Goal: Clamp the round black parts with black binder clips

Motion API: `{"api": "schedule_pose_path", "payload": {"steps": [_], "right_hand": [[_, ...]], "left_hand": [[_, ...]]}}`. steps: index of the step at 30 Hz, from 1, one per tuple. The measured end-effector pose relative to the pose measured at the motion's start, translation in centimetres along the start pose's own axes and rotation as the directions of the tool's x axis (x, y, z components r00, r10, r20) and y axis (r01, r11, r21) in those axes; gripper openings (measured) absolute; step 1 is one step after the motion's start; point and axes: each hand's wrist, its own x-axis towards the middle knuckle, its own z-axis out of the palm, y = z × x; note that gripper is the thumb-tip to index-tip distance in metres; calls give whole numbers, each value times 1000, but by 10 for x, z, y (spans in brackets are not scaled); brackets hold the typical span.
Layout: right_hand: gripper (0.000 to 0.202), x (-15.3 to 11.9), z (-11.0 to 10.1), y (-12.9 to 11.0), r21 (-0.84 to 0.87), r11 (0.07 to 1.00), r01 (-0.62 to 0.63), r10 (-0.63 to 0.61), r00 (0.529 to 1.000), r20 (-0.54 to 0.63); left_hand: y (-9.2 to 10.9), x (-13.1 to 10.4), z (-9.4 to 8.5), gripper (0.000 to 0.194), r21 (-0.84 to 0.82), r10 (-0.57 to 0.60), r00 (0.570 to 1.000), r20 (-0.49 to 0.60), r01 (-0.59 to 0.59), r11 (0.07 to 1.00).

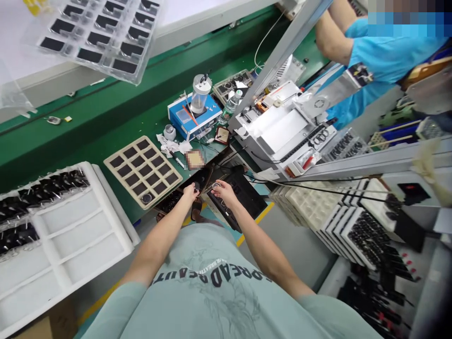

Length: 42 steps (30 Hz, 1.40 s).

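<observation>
Black and partly hidden, a piece (197, 187) is poking from the left hand (190, 191), which is pinching it; the right hand (223, 190), half curled, is holding a silvery ring (216, 185).

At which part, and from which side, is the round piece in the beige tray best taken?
The round piece is best pinched by opposite sides of its outer rim, probably from straight above. It lies flat in a near corner compartment of the beige tray, whose raised walls likely hinder a sideways grip.
</observation>
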Motion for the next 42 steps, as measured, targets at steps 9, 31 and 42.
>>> {"api": "schedule_pose_path", "payload": {"steps": [9,31,42], "right_hand": [[24,14,47,-39,-343,900,269,-191,951,245],[43,-35,256,2,-420,-324,848,-190,377,907],[34,-35,275,22,-514,6,858,-425,468,775]], "left_hand": [[-9,-55,-65,12,-168,58,987,152,-33,985],[-49,-166,-306,13,-528,341,935,-96,-338,779],[-10,-168,-307,14,-544,429,898,-96,-408,733]]}}
